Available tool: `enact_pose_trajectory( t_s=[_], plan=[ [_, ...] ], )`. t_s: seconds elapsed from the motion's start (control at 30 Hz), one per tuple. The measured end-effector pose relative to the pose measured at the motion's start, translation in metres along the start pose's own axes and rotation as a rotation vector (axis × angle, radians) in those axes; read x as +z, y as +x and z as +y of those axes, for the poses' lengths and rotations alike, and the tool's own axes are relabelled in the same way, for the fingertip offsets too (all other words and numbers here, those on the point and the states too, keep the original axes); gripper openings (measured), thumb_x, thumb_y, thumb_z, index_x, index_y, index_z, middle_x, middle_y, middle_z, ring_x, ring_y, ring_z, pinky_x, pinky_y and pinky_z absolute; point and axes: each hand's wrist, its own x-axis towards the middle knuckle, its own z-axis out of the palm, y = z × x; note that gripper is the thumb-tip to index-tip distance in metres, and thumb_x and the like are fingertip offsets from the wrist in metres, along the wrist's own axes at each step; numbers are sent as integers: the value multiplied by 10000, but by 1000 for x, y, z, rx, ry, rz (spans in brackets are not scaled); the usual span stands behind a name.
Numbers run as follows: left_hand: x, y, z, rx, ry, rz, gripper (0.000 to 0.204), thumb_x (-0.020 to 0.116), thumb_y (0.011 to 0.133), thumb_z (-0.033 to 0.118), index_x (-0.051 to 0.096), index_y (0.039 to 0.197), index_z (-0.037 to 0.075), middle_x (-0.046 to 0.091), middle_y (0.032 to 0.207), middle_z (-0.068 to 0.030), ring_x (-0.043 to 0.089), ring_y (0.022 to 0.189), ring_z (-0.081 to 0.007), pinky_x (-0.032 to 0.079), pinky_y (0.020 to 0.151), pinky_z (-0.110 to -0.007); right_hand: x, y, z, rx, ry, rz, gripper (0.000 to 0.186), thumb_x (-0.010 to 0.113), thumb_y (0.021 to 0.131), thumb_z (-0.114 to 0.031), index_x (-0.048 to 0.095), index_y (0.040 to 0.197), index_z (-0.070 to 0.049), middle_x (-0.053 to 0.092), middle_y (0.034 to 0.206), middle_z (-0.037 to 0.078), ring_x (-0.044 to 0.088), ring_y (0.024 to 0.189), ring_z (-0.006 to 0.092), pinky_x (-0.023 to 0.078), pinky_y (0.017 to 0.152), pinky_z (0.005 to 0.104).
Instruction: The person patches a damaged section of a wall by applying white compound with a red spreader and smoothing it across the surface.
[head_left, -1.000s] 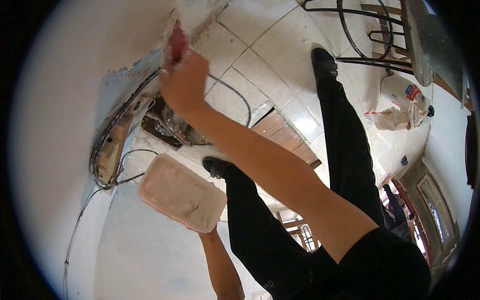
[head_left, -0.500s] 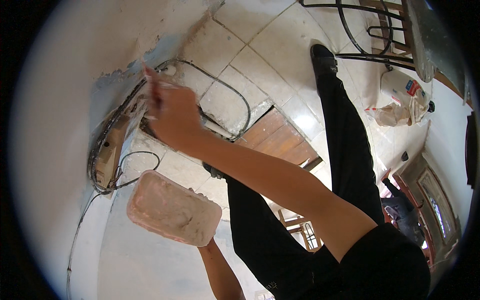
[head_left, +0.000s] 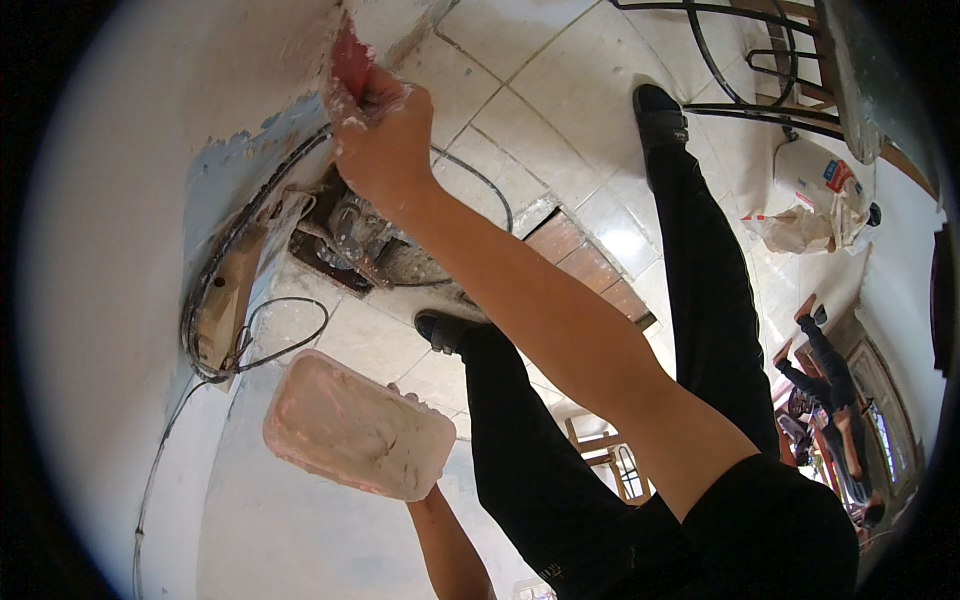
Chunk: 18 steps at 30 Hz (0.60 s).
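Gripping a red scraper (head_left: 350, 62), the right hand (head_left: 385, 130) is at eleven o'clock in the head view, fingers closed tight round the tool, white smears on the knuckles. Blade points just short of twelve, against or very near the wall (head_left: 260, 60); contact cannot be told from this angle.

Left hand (head_left: 410, 396) between seven and eight o'clock, mostly hidden beneath a pale pinkish plastic tub (head_left: 335, 476); fingers curl up along one edge, holding it from below. Inside, off-white paste (head_left: 370, 430), ridged toward the tub's four o'clock end.

Flaking blue paint patch (head_left: 235, 160) at ten; black cable (head_left: 187, 325) at nine; rubble-strewn floor opening (head_left: 345, 240) at ten, nearer centre.

For good work, I judge: small loads, blade kept low-angled, pressure even, so the coat lies thin. Lifting flakes are best scraped off first. Tub probably serves better closer under the blade, catching drips. Strokes should clear the cable.
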Motion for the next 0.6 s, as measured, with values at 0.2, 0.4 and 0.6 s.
enact_pose_trajectory(
  t_s=[0.2, 0.4, 0.6],
  plan=[
    [21, -9, 7, 18, -32, 34, 704, 464, 809, 545, 260, 1347, 139, 321, 1338, -148, 391, 1072, -351, 414, 830, -502, 26, -40, -24, -14, 10, -74, 171, 521, 794, 27, 589, 945, 71, 555, 683, -2, 453, 614, 44, 405, 565, 197],
    [22, -11, 8, 19, -18, 45, 676, 478, 824, 503, 259, 1347, 135, 325, 1326, -158, 388, 1082, -353, 409, 851, -509, 38, -80, -59, -35, -45, -199, 363, 483, 808, 28, 521, 1168, 39, 616, 836, 50, 485, 647, 28, 439, 570, 196],
    [32, -7, 4, 0, -183, 7, 663, 476, 808, 538, 297, 1339, 185, 327, 1336, -179, 379, 1120, -398, 338, 857, -610, 12, -79, -51, 63, 17, -93, 372, 501, 823, 13, 500, 1195, 15, 637, 787, 136, 508, 614, 60, 448, 561, 212]
  ],
)
